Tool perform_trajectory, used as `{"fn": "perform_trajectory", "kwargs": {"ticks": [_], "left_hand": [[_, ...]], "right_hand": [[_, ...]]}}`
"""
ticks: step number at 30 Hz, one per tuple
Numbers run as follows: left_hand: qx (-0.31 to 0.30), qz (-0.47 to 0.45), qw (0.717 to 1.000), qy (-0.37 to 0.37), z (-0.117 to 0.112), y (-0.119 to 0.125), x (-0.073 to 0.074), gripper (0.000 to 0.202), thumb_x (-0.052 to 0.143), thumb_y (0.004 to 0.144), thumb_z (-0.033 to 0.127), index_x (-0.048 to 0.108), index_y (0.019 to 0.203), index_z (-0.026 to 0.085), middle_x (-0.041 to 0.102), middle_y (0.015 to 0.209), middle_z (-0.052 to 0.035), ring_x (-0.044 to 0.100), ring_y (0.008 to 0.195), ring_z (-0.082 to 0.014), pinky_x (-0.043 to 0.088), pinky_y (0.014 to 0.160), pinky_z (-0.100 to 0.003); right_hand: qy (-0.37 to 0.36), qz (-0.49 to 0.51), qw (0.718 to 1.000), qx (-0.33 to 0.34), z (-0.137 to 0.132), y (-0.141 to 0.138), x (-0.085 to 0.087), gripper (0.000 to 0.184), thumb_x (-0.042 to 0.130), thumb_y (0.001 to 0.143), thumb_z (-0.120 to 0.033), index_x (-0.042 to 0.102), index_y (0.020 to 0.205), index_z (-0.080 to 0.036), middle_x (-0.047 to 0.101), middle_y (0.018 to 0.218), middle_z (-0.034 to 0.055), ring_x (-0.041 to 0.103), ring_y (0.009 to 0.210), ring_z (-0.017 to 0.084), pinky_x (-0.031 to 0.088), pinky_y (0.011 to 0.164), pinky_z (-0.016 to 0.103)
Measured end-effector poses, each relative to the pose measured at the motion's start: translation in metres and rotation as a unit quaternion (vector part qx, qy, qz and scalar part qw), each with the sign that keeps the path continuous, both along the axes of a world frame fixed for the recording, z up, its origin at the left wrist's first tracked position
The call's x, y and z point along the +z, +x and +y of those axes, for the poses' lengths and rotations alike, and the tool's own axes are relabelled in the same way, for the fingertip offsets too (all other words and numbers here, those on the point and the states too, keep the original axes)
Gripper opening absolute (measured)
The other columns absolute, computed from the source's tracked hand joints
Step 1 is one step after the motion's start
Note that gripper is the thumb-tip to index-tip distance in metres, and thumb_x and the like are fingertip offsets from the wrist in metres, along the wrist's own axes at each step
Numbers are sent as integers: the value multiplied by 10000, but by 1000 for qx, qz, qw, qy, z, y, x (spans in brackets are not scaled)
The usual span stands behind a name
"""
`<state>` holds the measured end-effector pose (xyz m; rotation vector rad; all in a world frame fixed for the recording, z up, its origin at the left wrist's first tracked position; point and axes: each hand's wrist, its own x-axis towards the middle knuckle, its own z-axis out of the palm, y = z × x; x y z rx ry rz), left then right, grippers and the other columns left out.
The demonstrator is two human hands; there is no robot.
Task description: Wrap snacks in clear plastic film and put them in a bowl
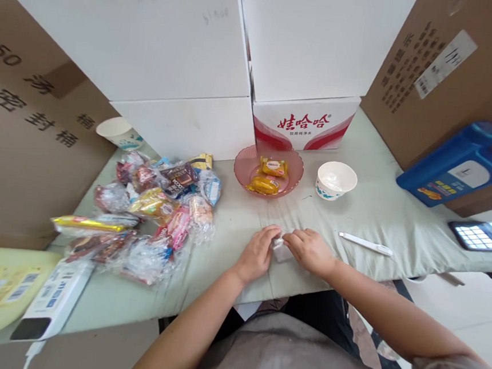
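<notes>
My left hand (pixel 258 252) and my right hand (pixel 310 251) meet at the front of the cloth-covered table. Between them is a small whitish, see-through plastic wrapper (pixel 283 252), with the fingers of both hands closed on its upper part. What is inside it, if anything, I cannot make out. Behind the hands stands a pink glass bowl (pixel 244 173) holding two yellow-wrapped snacks (pixel 274 167). A white paper cup (pixel 336 181) with a blue-green print is to the right of the bowl. Beyond my right hand lies a white utility knife (pixel 365 243).
Wrapped snacks (pixel 153 202) are heaped on the left, with another paper cup (pixel 119 133) behind. White boxes (pixel 305 123) wall off the back. A blue bottle (pixel 454 162) leans against a brown carton at right, near a phone (pixel 485 235). A white power bank (pixel 57 300) is front left.
</notes>
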<state>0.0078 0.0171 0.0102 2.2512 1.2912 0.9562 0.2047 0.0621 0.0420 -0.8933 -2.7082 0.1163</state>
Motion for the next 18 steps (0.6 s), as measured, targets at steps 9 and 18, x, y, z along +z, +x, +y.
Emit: {"fn": "perform_trajectory", "kwargs": {"ticks": [9, 18], "left_hand": [[72, 75, 995, 6, 0, 4, 5, 174, 530, 887, 206, 594, 1047, 182, 572, 1142, -103, 479, 1153, -270, 434, 989, -470], [102, 122, 987, -4, 2, 7, 4, 318, 611, 807, 225, 581, 1119, 172, 571, 1155, -108, 447, 1191, -303, 418, 975, -468]], "right_hand": [[-28, -78, 990, -118, 18, -20, -21, 246, 396, 970, -242, 626, 965, -155, 624, 847, 96, 558, 765, 213, 352, 693, 319], [18, 31, 999, -23, 8, 5, -9, 280, 463, 915, -170, 615, 1148, -195, 539, 1297, 123, 416, 1242, 270, 377, 992, 428]]}}
